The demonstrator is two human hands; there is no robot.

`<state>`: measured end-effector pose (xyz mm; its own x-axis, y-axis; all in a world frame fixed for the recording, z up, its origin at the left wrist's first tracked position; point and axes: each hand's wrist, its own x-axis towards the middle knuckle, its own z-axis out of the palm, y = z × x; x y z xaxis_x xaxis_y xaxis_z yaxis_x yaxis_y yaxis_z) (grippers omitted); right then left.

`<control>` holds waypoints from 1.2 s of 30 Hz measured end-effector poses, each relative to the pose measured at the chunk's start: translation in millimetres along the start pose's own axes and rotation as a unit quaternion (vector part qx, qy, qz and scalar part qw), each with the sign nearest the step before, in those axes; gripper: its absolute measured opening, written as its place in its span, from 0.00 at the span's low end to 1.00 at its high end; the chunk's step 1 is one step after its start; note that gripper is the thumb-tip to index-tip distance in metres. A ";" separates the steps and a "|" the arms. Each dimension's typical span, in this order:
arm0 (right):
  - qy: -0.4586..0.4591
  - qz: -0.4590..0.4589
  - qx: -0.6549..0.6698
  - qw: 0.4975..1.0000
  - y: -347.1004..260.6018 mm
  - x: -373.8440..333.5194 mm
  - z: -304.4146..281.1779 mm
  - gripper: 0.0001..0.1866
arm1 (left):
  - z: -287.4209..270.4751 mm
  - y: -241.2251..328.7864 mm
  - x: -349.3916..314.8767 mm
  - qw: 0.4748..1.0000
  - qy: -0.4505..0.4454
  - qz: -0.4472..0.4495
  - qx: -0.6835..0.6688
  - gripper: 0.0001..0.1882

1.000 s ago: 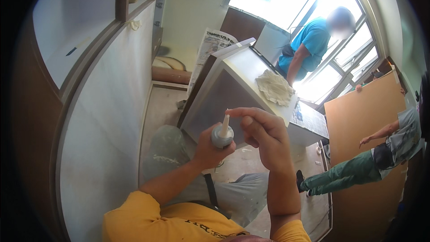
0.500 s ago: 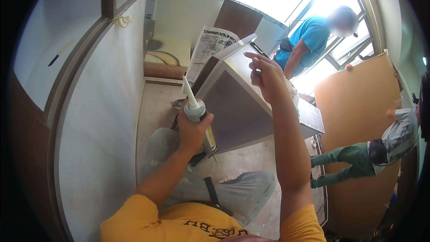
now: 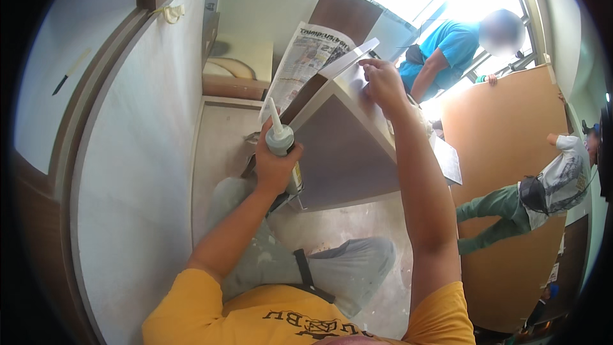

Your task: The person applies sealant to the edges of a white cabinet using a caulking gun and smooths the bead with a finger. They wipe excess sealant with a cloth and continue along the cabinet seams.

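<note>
My left hand (image 3: 276,165) is wrapped round a caulking gun loaded with a sealant cartridge (image 3: 281,140), its white tapered nozzle pointing up. The rest of the gun is partly hidden by the hand. My right hand (image 3: 385,86) is raised over the top of a grey and white cabinet box (image 3: 345,140), its index finger out and the other fingers bent. The fingertip is by a white strip (image 3: 352,57) along the box's far edge; whether it touches cannot be told. Nothing shows in that hand.
Newspaper (image 3: 303,57) lies behind the box. A person in a blue shirt (image 3: 447,51) leans over its far right side. Another person (image 3: 543,191) stands by a large brown board (image 3: 504,153) at right. A long pale panel (image 3: 140,153) flanks my left.
My right hand has shifted slightly right, its index finger less stretched. The caulking gun has tipped a little more upright in my left hand. The view has moved slightly.
</note>
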<state>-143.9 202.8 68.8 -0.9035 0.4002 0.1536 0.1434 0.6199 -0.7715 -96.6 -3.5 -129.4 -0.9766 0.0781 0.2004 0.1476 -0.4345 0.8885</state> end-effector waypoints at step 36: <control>0.039 -0.097 -0.167 0.980 -44.7 -90.6 41.0 0.23 | 9.8 -1.2 -11.2 0.999 -0.022 -0.003 -0.026 0.52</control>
<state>-85.1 111.2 64.1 -0.8952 0.2954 0.3336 0.1083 0.8705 -0.4800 -84.3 5.0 -128.6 -0.9696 0.1188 0.2140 0.1327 -0.4794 0.8675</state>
